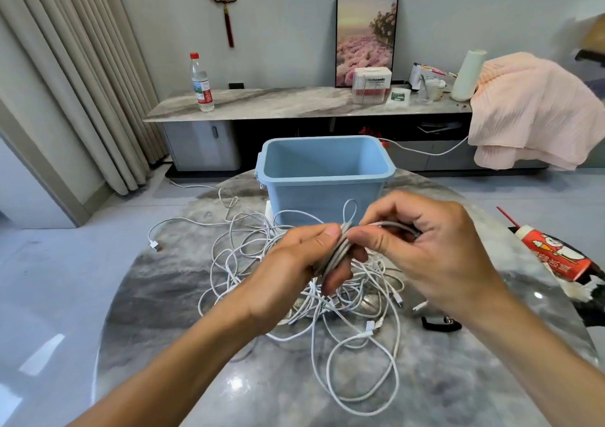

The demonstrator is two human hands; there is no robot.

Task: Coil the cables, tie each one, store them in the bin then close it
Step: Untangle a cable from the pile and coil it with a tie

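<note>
Both hands' fingers [330,231] curled round coiled cable [337,249]; left hand [294,262] hides bundle's lower end.

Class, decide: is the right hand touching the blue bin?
Apart. The head view shows the right hand gripping the coiled cable, in front of the blue bin.

Table [157,312], under both hands: polished grey marble-look top, glossy, with bright reflections. Bin [324,194], beyond the hands: smooth light-blue plastic, matt. Cables [360,338], below the hands: white, smooth sheathing. Cloth [530,105], far right of the hands: pink, crinkled fabric.
</note>
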